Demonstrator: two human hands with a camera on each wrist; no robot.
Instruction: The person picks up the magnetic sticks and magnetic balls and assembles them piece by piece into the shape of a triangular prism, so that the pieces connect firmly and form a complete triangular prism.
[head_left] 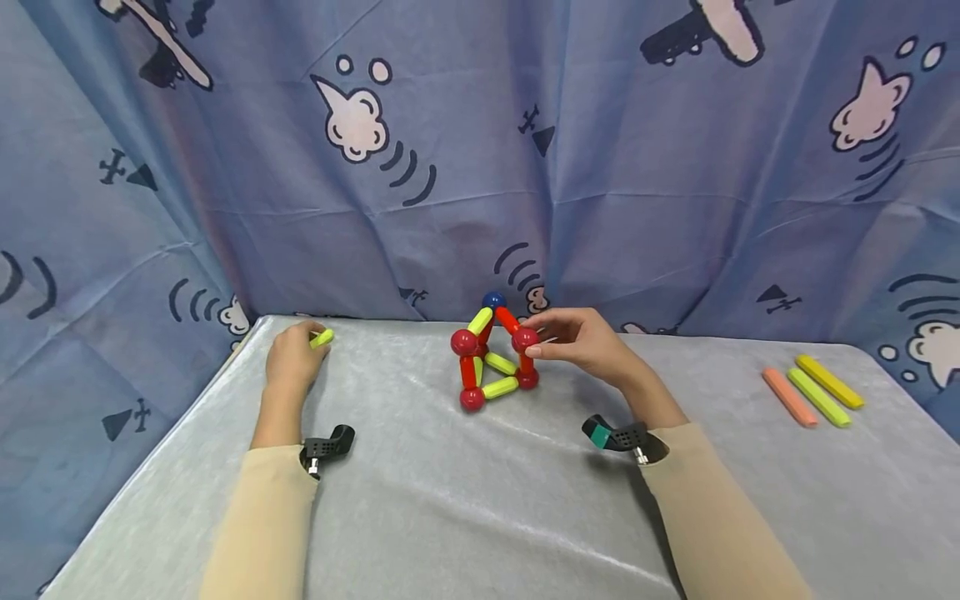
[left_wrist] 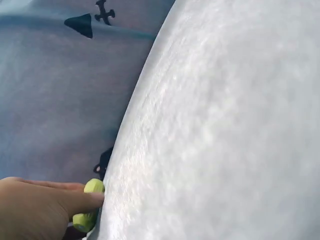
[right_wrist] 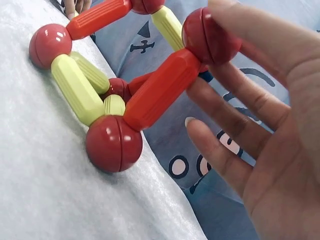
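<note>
At the table's left, my left hand point(head_left: 295, 357) pinches a yellow-green rod point(head_left: 322, 337); the left wrist view shows the thumb lying across the rod point(left_wrist: 94, 186). Near the middle of the table stands a small frame of rods and balls, topped by a blue ball point(head_left: 494, 300). Its base has red balls point(head_left: 472, 399) joined by yellow-green rods point(head_left: 500, 387), with upright red rods point(head_left: 468, 372). My right hand point(head_left: 588, 342) holds the upper right red ball point(head_left: 525, 339) between thumb and fingers. In the right wrist view, the other fingers of that hand point(right_wrist: 280, 135) spread beside a red rod point(right_wrist: 162, 90).
Farther right on the table lie three loose rods: an orange one point(head_left: 790, 397), a yellow-green one point(head_left: 819, 397) and a yellow one point(head_left: 829, 381). A patterned blue curtain point(head_left: 465, 200) hangs behind the grey-white table cover point(head_left: 420, 500).
</note>
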